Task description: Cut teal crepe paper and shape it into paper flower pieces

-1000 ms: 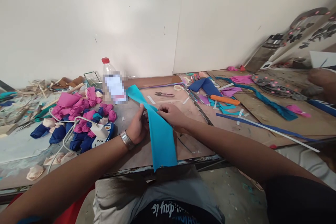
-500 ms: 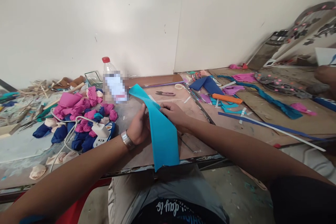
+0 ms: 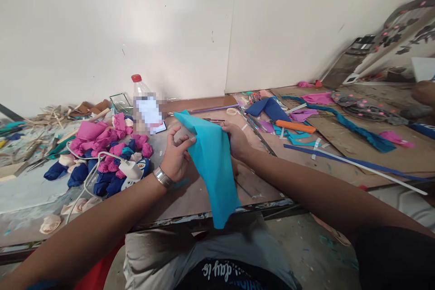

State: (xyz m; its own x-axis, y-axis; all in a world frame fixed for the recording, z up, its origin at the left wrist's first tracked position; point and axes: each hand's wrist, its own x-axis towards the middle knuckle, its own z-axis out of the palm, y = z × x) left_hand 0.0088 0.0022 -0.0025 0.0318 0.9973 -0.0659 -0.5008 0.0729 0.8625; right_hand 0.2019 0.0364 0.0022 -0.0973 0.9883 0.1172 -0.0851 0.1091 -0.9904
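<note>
Both hands hold a turquoise cloth strip [image 3: 212, 163] just in front of the water bottle [image 3: 144, 106]: the left hand [image 3: 175, 158] pinches its left edge, the right hand [image 3: 238, 140] grips its right edge. Its lower end hangs over the table [image 3: 190, 195] edge.

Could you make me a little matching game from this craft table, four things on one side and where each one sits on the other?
Things:
1. turquoise cloth
2. plastic bottle
3. orange tool
4. white plug

Places:
A. standing at the back by the wall
B. lying right of the hands among fabric scraps
C. held between the left hand and right hand
D. on the power strip beside the pink and blue fabric pieces

Pairs: 1-C, 2-A, 3-B, 4-D
</note>
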